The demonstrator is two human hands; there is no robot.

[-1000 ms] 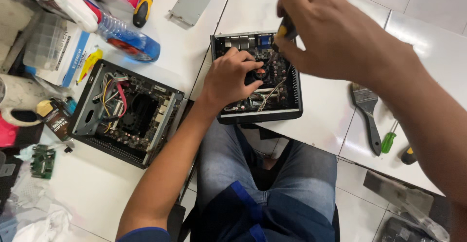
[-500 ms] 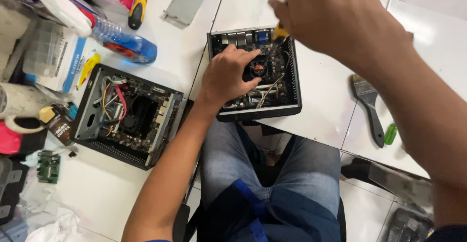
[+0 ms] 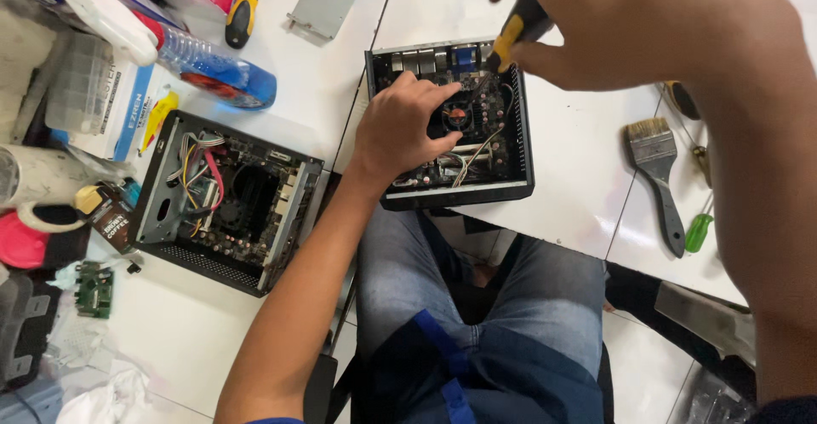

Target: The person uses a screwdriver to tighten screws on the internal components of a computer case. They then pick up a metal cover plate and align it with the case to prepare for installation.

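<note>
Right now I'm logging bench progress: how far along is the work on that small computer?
Done: the small computer case is open, board exposed. In hand: the left hand rests inside by the fan while the right hand holds a yellow-handled screwdriver over it. Left: the case remains uncovered.

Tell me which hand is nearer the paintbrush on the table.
Right. The right hand holds a screwdriver up-left of the paintbrush; the left hand rests farther left, inside the open computer case.

Screwdriver handle (image 3: 521, 25): yellow and black. Small computer case (image 3: 453, 126): black, with red-centred fan (image 3: 458, 116). Tabletop (image 3: 562, 160): white. Paintbrush (image 3: 657, 169): grey handle, tan bristles. Bottle (image 3: 217, 71): blue.
</note>
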